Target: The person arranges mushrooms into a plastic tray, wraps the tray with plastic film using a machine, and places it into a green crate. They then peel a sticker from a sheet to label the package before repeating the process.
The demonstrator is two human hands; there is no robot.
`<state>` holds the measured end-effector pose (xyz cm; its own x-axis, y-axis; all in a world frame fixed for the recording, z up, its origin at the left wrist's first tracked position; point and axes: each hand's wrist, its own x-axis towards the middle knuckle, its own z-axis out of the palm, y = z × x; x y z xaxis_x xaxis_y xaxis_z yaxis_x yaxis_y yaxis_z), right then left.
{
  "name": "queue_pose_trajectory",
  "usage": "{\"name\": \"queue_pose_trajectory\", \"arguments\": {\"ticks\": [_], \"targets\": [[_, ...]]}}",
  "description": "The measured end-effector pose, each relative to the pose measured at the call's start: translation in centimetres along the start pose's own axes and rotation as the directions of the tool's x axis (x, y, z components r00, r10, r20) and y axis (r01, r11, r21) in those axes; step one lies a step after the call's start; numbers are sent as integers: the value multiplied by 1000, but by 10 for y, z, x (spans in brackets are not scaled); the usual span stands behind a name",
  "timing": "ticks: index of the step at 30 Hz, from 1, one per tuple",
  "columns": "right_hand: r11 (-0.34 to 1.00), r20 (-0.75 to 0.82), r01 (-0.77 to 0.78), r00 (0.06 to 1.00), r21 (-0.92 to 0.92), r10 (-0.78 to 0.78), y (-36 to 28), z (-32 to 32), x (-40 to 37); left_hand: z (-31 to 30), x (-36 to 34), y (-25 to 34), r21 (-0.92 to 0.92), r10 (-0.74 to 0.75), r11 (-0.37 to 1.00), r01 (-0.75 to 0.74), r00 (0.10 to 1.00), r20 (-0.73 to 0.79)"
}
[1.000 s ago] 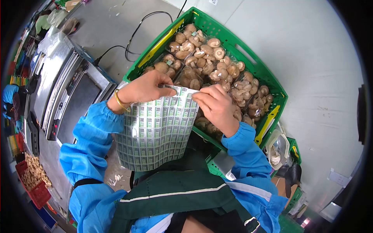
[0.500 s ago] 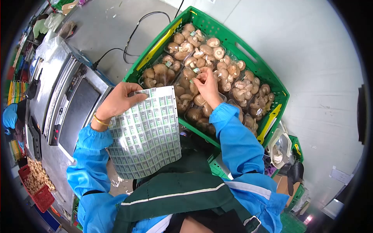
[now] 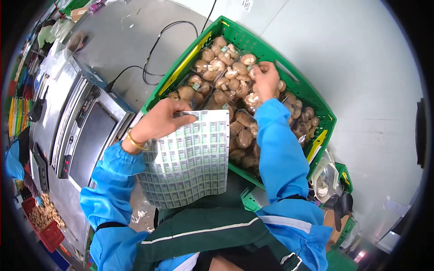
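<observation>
In the upper middle of the frame, a large green crate point(image 3: 262, 46) sits at a slant, filled with mushrooms. At the left, a metal machine point(image 3: 95, 140) with a dark flat top stands tilted in the view. Below the centre, a sheet of labels point(image 3: 194, 158) hangs in gentle waves in front of the crate's near side, its rows of small green-and-white stickers facing up; a blank white patch shows at its top right corner. At the lower left lies a red crate point(image 3: 50, 237), smaller in the view. Inside the green crate, clear-wrapped mushroom packs point(image 3: 244, 135) lie side by side, some with a sticker on top. Left of centre, the left hand point(image 3: 160, 123) pinches the sheet's upper edge between thumb and fingers. Above centre, the right hand point(image 3: 266, 81) is over the packs, fingers bent together, with a tiny label point(image 3: 249, 68) at the fingertips; whether they grip it cannot be told.
</observation>
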<state>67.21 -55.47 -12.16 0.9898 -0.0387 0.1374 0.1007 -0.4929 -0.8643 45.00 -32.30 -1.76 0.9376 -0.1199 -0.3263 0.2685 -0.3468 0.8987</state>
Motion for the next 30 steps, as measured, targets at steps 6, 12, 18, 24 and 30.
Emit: {"name": "queue_pose_trajectory", "arguments": {"ticks": [6, 12, 18, 24, 30], "targets": [[895, 708, 319, 550, 312, -443, -98, -56, -91, 11, 17, 2, 50, 53, 997, -59, 991, 119], [806, 603, 563, 584, 180, -543, -93, -71, -125, 26, 26, 10, 24, 32, 999, -37, 982, 184], [845, 445, 463, 718, 268, -535, -69, -85, -136, 35, 34, 16, 32, -32, 999, 26, 975, 222], [976, 159, -76, 986, 203, 44, 12, -106, -32, 43, 41, 12, 133, 86, 986, -104, 988, 132], [908, 231, 26, 970, -418, 79, 55, -67, 31, 57, 42, 12, 143, 176, 970, -195, 975, 135]]}}
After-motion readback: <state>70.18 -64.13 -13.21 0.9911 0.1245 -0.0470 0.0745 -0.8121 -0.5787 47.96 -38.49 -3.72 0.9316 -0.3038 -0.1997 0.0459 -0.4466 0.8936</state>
